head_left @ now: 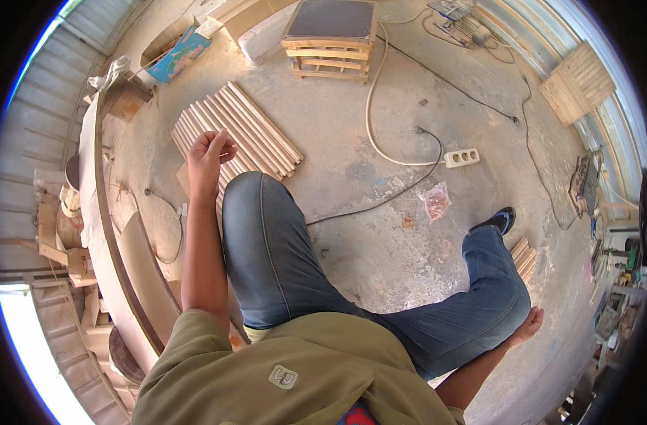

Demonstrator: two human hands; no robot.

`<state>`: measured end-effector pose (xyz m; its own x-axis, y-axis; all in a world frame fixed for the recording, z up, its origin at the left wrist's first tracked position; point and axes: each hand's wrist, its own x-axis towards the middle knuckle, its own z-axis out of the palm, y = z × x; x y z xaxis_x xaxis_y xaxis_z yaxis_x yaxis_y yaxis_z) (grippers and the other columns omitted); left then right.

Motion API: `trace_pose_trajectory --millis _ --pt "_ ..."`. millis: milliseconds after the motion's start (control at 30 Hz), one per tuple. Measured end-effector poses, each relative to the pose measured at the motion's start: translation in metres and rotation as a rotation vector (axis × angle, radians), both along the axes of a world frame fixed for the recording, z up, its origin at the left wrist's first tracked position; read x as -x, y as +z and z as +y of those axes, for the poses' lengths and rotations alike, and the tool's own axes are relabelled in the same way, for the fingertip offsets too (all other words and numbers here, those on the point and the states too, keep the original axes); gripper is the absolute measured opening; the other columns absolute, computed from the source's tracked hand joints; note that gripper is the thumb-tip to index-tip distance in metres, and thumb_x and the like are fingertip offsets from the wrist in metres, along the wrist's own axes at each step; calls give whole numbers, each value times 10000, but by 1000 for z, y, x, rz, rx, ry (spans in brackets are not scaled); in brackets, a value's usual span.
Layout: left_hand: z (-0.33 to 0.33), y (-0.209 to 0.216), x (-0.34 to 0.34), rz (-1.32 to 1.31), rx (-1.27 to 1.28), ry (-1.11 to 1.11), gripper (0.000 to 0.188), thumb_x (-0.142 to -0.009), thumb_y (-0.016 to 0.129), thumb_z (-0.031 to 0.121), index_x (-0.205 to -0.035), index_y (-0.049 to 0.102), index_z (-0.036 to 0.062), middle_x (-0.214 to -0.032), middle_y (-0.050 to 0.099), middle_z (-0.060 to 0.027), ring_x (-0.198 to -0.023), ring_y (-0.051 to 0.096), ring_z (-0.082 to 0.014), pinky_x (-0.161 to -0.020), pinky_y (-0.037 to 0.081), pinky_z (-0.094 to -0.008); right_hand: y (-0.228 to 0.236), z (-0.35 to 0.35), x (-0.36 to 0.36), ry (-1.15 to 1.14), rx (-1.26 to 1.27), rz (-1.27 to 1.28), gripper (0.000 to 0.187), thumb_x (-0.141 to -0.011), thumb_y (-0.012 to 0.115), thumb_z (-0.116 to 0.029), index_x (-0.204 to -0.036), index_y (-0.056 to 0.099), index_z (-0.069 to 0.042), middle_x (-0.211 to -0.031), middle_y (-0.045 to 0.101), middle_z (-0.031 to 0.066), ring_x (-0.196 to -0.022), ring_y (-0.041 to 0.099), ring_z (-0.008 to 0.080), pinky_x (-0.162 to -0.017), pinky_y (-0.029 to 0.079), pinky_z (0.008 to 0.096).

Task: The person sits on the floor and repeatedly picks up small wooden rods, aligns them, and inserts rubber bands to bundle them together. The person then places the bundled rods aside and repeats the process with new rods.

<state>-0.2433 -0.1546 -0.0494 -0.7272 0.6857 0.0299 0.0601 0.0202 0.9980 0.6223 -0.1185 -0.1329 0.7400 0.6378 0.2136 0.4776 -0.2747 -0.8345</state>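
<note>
My left hand (211,151) is raised past my left knee, thumb and fingers drawn together in a pinch. Anything small between those fingertips is too hard to make out. Below it on the floor lies a row of round wooden rods (242,131), side by side; whether the hand touches them I cannot tell. My right hand (527,326) hangs just beyond my bent right knee, partly hidden by the leg, its fingers curled in. What it holds, if anything, is out of sight. Shorter wooden sticks (524,259) lie beyond that knee, near my shoe.
A white power strip (462,158) and its cables lie on the concrete floor, near a clear plastic bag (435,201). Ahead stands a slatted wooden crate (328,58) with a dark top. A long curved board (100,212) runs along my left. Tools (614,312) crowd the right wall.
</note>
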Motion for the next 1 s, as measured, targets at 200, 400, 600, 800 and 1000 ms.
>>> trace_pose_trajectory --millis 200,400,600,800,1000 --pt "-44 -179 55 43 641 77 371 -979 777 328 -1071 703 -24 -862 738 -105 -773 728 -182 -703 562 -350 138 58 162 260 18 -517 407 -1093 640 -285 -1343 686 32 -1303 712 187 -1205 683 309 -1058 536 401" --pt "-32 -283 58 670 815 186 677 -964 762 416 -1474 558 21 -1554 506 -286 -1484 444 -419 -1216 373 -511 69 105 386 857 205 -137 258 -1071 658 -139 -1280 680 12 -1151 724 62 -1030 665 144 -938 537 318" --pt "1 -305 85 673 1104 154 886 -1017 574 619 -1702 303 128 -1758 253 -222 -1663 109 -371 -1335 60 -560 -62 131 614 1508 417 20 412 -971 759 -257 -1291 693 -6 -1200 741 187 -1034 734 276 -945 576 404" --pt "-1 -316 81 791 1129 126 920 -1026 527 639 -1730 210 139 -1773 235 -191 -1669 109 -333 -1326 -15 -585 -181 167 777 1555 592 -288 558 -975 736 -341 -1404 610 -8 -1289 697 209 -1170 686 333 -1023 543 461" --pt "2 -315 84 744 1161 110 929 -1013 525 620 -1737 188 144 -1785 188 -197 -1673 87 -325 -1325 -60 -581 -242 164 842 1502 766 -448 652 -981 731 -407 -1452 545 3 -1381 610 261 -1284 602 397 -1086 505 489"
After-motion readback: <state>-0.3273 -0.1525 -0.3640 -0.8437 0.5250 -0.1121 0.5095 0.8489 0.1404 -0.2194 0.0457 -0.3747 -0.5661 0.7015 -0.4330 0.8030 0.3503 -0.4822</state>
